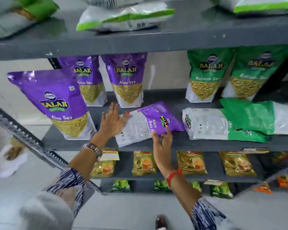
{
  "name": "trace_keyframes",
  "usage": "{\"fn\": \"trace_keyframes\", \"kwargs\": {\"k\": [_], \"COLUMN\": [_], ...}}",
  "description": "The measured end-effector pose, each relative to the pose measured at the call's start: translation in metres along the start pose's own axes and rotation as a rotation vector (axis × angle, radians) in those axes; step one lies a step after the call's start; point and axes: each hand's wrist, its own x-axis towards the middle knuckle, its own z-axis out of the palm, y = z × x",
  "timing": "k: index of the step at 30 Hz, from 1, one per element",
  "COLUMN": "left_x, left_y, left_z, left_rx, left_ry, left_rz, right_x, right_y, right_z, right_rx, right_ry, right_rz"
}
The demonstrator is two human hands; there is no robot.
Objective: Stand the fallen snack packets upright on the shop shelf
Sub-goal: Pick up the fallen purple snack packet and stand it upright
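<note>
A purple Aloo Sev packet (146,123) lies flat on the grey shelf (181,144), back side up, its top pointing right. My left hand (112,121) rests spread on its white lower-left end, thumb over the edge. My right hand (162,143) pinches the packet's purple front edge with its fingertips. Three purple Aloo Sev packets stand upright: a large near one (56,103) at the left and two (90,80) (127,80) behind. Fallen green-and-white packets (229,123) lie stacked flat at the right.
Two green Ratlami Sev packets (204,75) (251,75) stand upright at the back right. The shelf above holds flat white-and-green bags (123,17). Lower shelves carry small gold packets (144,163) and green ones (121,185). A slotted metal upright (32,143) slants at the left.
</note>
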Motion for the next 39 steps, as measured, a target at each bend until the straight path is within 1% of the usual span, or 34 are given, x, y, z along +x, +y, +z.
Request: {"fn": "trace_keyframes", "kwargs": {"k": [1,2,3,4,5,6,8,10,13,16,18,19,23,25,28,31,34,37,39], "left_x": [0.012,0.021,0.038,0.053,0.068,0.080,0.094,0.103,0.100,0.093,0.084,0.078,0.035,0.011,-0.028,-0.062,-0.088,-0.110,-0.123], "left_y": [-0.002,-0.001,-0.007,-0.010,-0.012,-0.010,-0.003,0.005,0.015,0.016,0.012,0.008,-0.004,-0.006,-0.004,-0.001,0.000,0.001,0.002], "left_z": [-0.002,-0.006,-0.005,-0.004,-0.001,-0.001,-0.004,-0.008,-0.010,-0.007,-0.006,-0.003,0.005,0.006,0.000,-0.004,-0.009,-0.015,-0.018], "left_rx": [-0.065,-0.190,-0.291,-0.340,-0.339,-0.333,-0.295,-0.346,-0.356,-0.379,-0.500,-0.592,-1.039,-1.236,-1.410,-1.518,-1.524,-1.560,-1.562], "left_ry": [-0.083,-0.123,-0.140,-0.179,-0.223,-0.303,-0.380,-0.359,-0.380,-0.374,-0.362,-0.359,-0.342,-0.318,-0.254,-0.242,-0.157,-0.083,-0.043], "left_rz": [-0.030,-0.097,-0.146,-0.168,-0.142,-0.124,-0.082,-0.071,-0.073,-0.099,-0.065,-0.088,-0.300,-0.298,-0.249,-0.178,-0.143,-0.062,-0.092], "right_x": [0.010,0.018,0.026,0.034,0.042,0.048,0.060,0.064,0.062,0.059,0.049,0.044,0.021,0.009,-0.008,-0.023,-0.040,-0.056,-0.069], "right_y": [0.003,0.003,0.004,0.006,0.008,0.007,0.009,0.010,0.009,0.008,0.007,0.006,-0.004,-0.011,-0.023,-0.040,-0.060,-0.076,-0.081], "right_z": [0.006,0.011,0.015,0.018,0.021,0.024,0.027,0.024,0.018,0.012,0.010,0.008,-0.002,-0.008,-0.019,-0.030,-0.039,-0.047,-0.048], "right_rx": [0.086,0.143,0.214,0.229,0.248,0.271,0.302,0.295,0.313,0.382,0.420,0.433,0.396,0.340,0.294,0.256,0.241,0.217,0.182], "right_ry": [0.064,0.104,0.101,0.111,0.110,0.118,0.176,0.211,0.212,0.242,0.254,0.248,0.231,0.223,0.207,0.178,0.157,0.120,0.117], "right_rz": [0.082,0.189,0.299,0.353,0.394,0.427,0.471,0.521,0.539,0.541,0.485,0.439,0.243,0.151,-0.012,-0.114,-0.194,-0.319,-0.424]}}
